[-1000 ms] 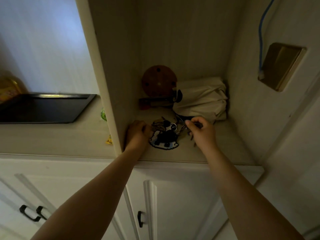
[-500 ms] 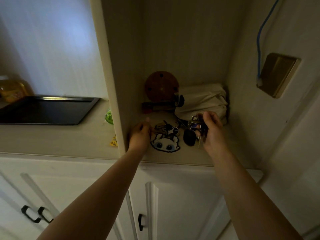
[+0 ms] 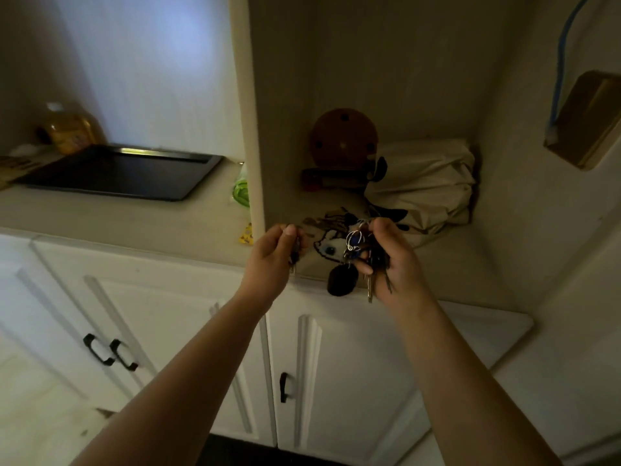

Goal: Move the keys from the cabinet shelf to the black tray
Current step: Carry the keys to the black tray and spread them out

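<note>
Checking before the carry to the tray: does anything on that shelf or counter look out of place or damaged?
Nothing looks damaged or spilled. One bunch of keys with a black fob hangs from the right hand; the left hand pinches a smaller set. The black tray sits flat on the counter.

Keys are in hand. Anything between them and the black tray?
Yes: the cabinet's side panel stands between the keys in the right hand and the black tray. Past its front edge, bare counter.
</note>
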